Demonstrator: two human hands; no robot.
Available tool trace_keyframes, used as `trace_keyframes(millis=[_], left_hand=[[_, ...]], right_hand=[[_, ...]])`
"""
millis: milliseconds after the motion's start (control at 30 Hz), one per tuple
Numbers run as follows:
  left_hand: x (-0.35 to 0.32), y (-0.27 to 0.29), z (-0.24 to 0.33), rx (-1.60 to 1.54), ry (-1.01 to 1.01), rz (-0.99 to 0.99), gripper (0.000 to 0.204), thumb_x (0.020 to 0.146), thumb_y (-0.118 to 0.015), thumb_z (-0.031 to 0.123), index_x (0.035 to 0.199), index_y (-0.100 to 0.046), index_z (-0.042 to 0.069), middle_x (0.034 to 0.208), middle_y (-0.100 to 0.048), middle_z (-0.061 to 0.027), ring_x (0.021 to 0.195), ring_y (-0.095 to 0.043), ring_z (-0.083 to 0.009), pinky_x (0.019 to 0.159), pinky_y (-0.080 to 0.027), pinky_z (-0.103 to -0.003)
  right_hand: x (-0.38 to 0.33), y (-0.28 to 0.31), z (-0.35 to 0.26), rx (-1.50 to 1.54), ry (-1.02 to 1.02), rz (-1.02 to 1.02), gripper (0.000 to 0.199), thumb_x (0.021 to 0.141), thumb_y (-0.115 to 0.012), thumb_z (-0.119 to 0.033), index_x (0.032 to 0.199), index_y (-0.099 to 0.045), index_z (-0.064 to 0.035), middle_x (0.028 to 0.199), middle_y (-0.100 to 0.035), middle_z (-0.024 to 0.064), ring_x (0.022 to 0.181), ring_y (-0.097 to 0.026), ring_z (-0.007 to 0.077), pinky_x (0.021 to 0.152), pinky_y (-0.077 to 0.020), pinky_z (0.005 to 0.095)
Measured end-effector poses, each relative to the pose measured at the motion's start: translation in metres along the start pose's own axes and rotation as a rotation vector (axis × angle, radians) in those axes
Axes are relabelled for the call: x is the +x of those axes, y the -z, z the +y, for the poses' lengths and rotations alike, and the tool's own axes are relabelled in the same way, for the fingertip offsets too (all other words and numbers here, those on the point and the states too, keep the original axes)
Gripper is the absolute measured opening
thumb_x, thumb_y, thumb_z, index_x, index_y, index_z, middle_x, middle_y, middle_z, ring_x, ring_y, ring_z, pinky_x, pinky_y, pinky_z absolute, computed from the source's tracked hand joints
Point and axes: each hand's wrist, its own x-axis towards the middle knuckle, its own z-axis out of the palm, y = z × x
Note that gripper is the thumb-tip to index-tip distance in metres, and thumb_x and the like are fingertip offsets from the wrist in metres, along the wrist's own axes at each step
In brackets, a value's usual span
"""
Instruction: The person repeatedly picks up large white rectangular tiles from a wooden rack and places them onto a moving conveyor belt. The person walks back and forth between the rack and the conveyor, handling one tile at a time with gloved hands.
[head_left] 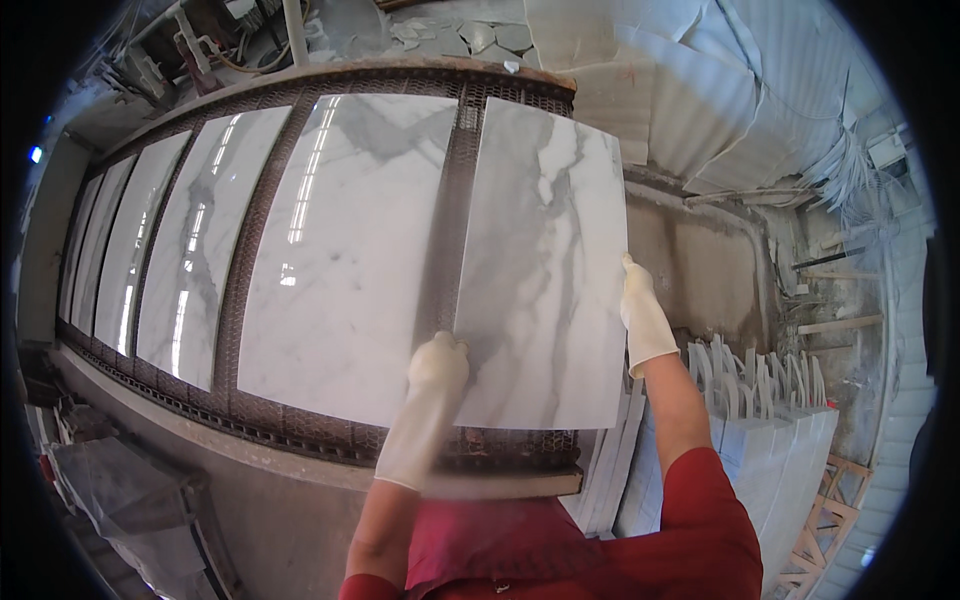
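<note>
Marble-patterned slab (545,240) overhangs mesh belt (240,330)

Left hand (440,368) and right hand (645,308), both gloved, clamp its opposite edges at the belt's right end. Its right edge juts past the mesh; a narrow gap parts it from the neighbouring slab (350,240). Four more slabs (205,245) make six.

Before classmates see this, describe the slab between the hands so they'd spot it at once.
Follow the long brown mesh bed to its right end. The slab there has the left hand at its left edge, the right hand at its right; unlike its neighbours, it overhangs the bed's end.
</note>
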Motion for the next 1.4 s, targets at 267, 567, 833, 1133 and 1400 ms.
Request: trace_keyframes(millis=[267,567,833,1133,1400], left_hand=[[-0.047,0.023,0.004,-0.072,-0.091,0.050,0.032,0.100,-0.047,0.030,0.116,-0.064,0.008,0.113,-0.067,-0.0213,0.108,-0.063,-0.0383,0.095,-0.049,-0.046],[-0.109,0.040,-0.090,-0.449,-0.269,0.040,0.024,0.097,-0.058,0.021,0.106,-0.073,0.005,0.096,-0.075,-0.0101,0.092,-0.070,-0.0173,0.083,-0.054,-0.029],[-0.158,0.025,-0.234,-0.375,-0.092,-0.378,0.048,0.100,-0.051,0.036,0.081,-0.074,-0.001,0.083,-0.075,-0.0108,0.080,-0.070,-0.0173,0.078,-0.054,-0.029],[-0.134,-0.117,-0.501,-0.885,0.466,0.222,0.049,0.096,-0.052,0.042,0.100,-0.072,-0.002,0.090,-0.074,-0.0170,0.080,-0.072,-0.0278,0.074,-0.056,-0.038],[-0.231,-0.207,-0.575,-1.479,0.912,0.395,0.046,0.101,-0.041,0.032,0.097,-0.069,-0.003,0.093,-0.072,-0.0201,0.083,-0.070,-0.0355,0.073,-0.057,-0.048]], right_hand=[[-0.014,0.009,-0.004,-0.336,0.055,-0.091,0.059,0.102,-0.044,-0.045,0.140,-0.049,0.0008,0.142,-0.053,0.0132,0.130,-0.051,0.0242,0.109,-0.0372,0.0372],[-0.038,0.052,0.056,-0.892,0.644,0.144,0.051,0.098,-0.048,-0.042,0.120,-0.062,0.0014,0.117,-0.065,0.0241,0.112,-0.061,0.0377,0.096,-0.0459,0.0439],[-0.142,0.075,0.108,-0.930,1.020,0.361,0.028,0.092,-0.061,-0.020,0.112,-0.068,-0.0019,0.103,-0.071,0.0190,0.096,-0.067,0.0355,0.089,-0.0505,0.0419],[-0.243,-0.047,0.136,-0.668,1.383,0.108,0.022,0.090,-0.065,-0.011,0.111,-0.069,-0.0056,0.106,-0.071,0.0161,0.101,-0.067,0.0337,0.090,-0.0516,0.0411],[-0.334,-0.120,0.184,-0.491,1.244,-0.425,0.019,0.095,-0.059,-0.010,0.110,-0.070,-0.0050,0.105,-0.072,0.0145,0.099,-0.070,0.0287,0.088,-0.0541,0.0367]])
